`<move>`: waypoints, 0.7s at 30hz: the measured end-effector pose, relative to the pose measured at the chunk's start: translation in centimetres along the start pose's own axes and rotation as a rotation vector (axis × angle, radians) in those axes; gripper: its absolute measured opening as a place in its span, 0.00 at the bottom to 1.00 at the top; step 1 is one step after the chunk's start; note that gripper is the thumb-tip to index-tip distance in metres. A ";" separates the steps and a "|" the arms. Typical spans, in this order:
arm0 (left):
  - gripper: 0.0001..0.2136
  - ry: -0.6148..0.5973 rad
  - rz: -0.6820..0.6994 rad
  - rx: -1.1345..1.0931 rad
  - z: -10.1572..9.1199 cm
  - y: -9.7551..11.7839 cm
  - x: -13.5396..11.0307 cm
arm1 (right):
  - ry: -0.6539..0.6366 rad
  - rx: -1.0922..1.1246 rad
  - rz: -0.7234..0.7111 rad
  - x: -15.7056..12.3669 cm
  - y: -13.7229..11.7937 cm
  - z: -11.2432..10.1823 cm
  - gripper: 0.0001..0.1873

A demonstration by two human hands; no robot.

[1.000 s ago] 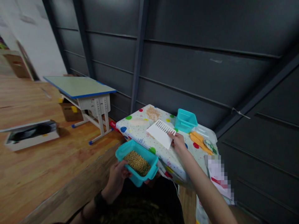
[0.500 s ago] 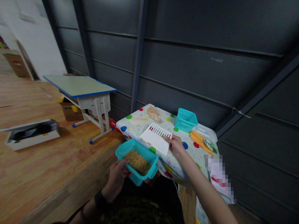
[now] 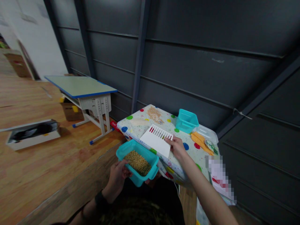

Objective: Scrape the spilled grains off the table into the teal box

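Note:
My left hand (image 3: 119, 175) grips the near-left rim of a teal plastic tub (image 3: 153, 154), with the thumb over the edge. Round yellowish beans, like soybeans (image 3: 137, 162), fill part of the tub, which is held just below the table's front edge. In my right hand (image 3: 177, 147) is a flat white plastic scraper (image 3: 156, 143) with a row of slots along its far end. I pinch it by its right side, and it lies on or just over the dotted tablecloth (image 3: 191, 150). Small brown flakes or grains (image 3: 154, 114) and a pale patch (image 3: 138, 122) lie beyond it.
A second teal tub (image 3: 187, 122) stands at the table's back right, beside a clear lid (image 3: 208, 132) and an orange cloth (image 3: 201, 142). Dark wall panels (image 3: 199, 78) rise behind. Left are a desk (image 3: 79, 86) and an open white box (image 3: 34, 136) on the floor.
The white scraper has shifted very slightly towards the table's front edge. My left hand and the tub stay where they were.

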State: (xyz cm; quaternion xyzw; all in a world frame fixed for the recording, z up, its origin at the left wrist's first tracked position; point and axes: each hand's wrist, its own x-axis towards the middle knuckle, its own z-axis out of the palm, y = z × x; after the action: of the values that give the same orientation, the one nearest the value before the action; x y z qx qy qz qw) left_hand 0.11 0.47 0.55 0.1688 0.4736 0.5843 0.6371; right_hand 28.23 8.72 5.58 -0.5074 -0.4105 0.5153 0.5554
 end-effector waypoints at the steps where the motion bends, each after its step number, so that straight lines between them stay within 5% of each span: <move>1: 0.14 0.002 0.000 0.001 0.0 0.0 0.0 | 0.003 0.001 0.000 0.0 0.1 0.0 0.27; 7: 0.14 -0.003 0.009 0.019 -0.2 -0.1 -0.1 | 0.022 0.064 0.027 0.4 -0.1 -0.8 0.23; 12: 0.14 -0.022 0.025 0.022 -0.4 0.0 -0.2 | 0.293 0.076 -0.140 1.8 -1.4 -2.9 0.20; 21: 0.16 -0.038 0.021 0.045 -0.9 -0.2 0.2 | 0.497 -0.343 -0.389 3.5 -1.9 -5.7 0.26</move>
State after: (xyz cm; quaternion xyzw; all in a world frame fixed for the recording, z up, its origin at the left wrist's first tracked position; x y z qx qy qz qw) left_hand -0.49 0.32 -0.17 0.1992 0.4725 0.5769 0.6358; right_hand 34.61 11.44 6.40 -0.6154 -0.4323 0.1844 0.6327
